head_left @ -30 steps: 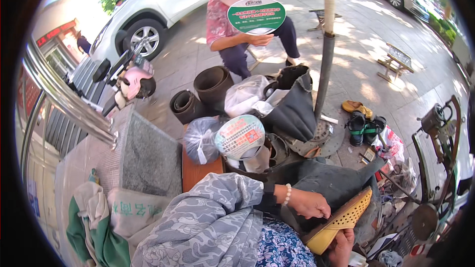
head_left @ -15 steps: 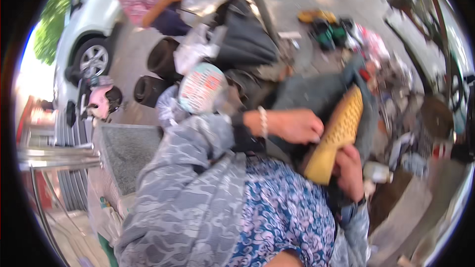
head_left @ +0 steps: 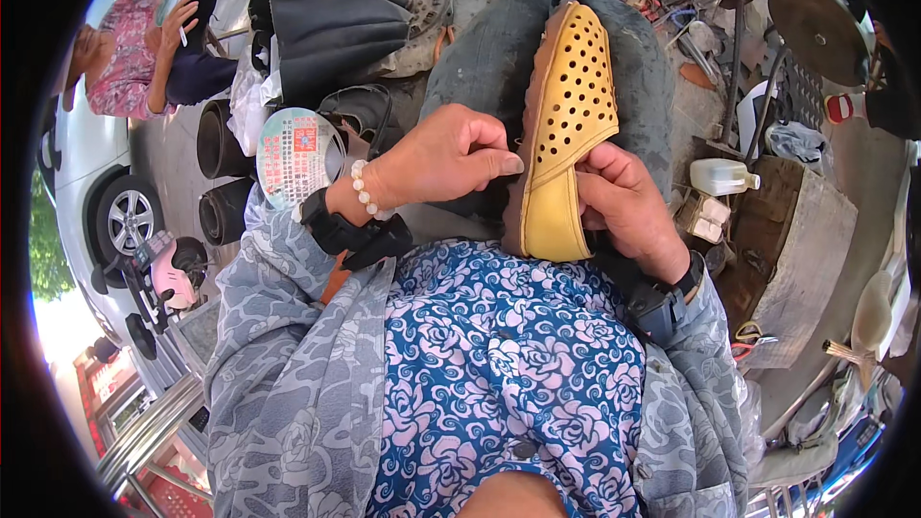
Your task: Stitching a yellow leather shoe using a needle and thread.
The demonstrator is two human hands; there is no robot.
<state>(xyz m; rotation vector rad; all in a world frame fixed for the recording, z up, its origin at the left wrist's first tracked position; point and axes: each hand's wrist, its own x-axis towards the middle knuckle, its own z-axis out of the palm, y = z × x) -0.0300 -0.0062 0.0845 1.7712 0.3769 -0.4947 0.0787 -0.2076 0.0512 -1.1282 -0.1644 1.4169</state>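
A yellow slip-on shoe (head_left: pixel 576 86) with punched holes and a brown sole stands toe-away over my lap, on a dark grey cloth (head_left: pixel 460 72) spread across my knees. My right hand (head_left: pixel 628 200) grips the shoe at its right side opening, thumb and fingers closed on the edge. On the other side, my left hand (head_left: pixel 446 158) is closed in a pinch beside the sole. Its thumb tip points at the sole's edge; anything between the fingers is too small to make out. A beaded bracelet circles the left wrist, and both wrists carry black straps.
At my right stand a wooden box (head_left: pixel 796 259), a white plastic bottle (head_left: pixel 724 176) and a metal wheel (head_left: pixel 815 24). Tools and scraps litter the ground beyond. To the left are a round printed fan (head_left: pixel 293 158), black leather (head_left: pixel 331 34), a seated person (head_left: pixel 139 34) and a parked car.
My view has swung, so the shoe and both hands appear further left and the shoe stands more upright. Both hands stay at the shoe, the right one still gripping it.
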